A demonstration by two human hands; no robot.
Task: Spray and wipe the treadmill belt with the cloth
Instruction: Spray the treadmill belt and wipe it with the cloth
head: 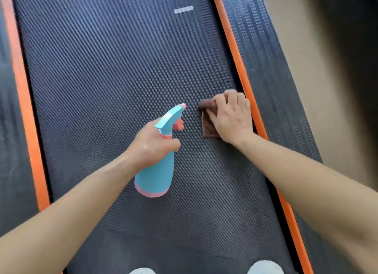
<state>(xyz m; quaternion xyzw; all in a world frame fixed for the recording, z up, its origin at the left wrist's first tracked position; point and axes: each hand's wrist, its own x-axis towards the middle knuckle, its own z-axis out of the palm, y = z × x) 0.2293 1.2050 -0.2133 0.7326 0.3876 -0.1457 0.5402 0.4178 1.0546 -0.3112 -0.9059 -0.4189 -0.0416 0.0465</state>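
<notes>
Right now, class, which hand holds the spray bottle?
The left hand grips the blue spray bottle; the right hand holds the brown cloth against the belt.

nothing legible anywhere; only plain white dashes [183,9] mark the treadmill belt [122,69].

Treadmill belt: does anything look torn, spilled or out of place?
Nothing stands out. The belt shows no tear or puddle; the left hand grips the spray bottle, the right hand holds the cloth down near its right edge.
</notes>
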